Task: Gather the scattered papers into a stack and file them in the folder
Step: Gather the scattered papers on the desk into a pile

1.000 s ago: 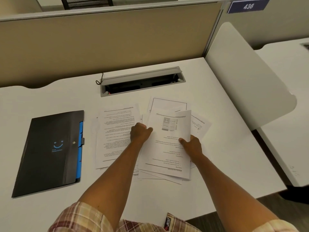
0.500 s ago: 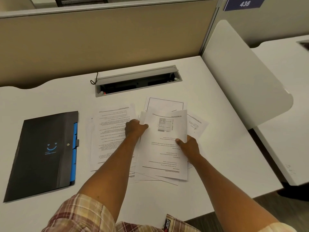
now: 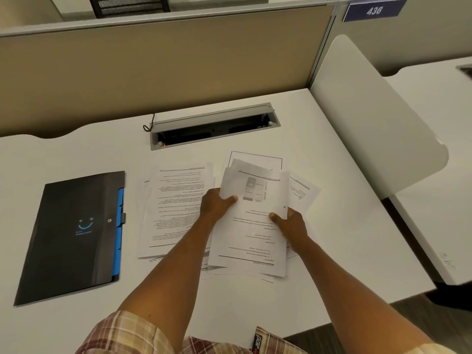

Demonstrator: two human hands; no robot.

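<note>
Both hands pinch a sheaf of papers (image 3: 251, 226) by its side edges: left hand (image 3: 217, 204) thumb on top, right hand (image 3: 290, 222) likewise, forearms extended. More sheets (image 3: 173, 208) lie left; closed black folder (image 3: 74, 233) farther left on white desk (image 3: 344, 226), before tan partition (image 3: 153, 72).

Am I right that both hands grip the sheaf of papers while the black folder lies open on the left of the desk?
Not quite. In the head view the black folder lies closed, its flap fastened. The rest holds: it is on the left of the desk, and the left hand and right hand both grip the sheaf of papers.
</note>
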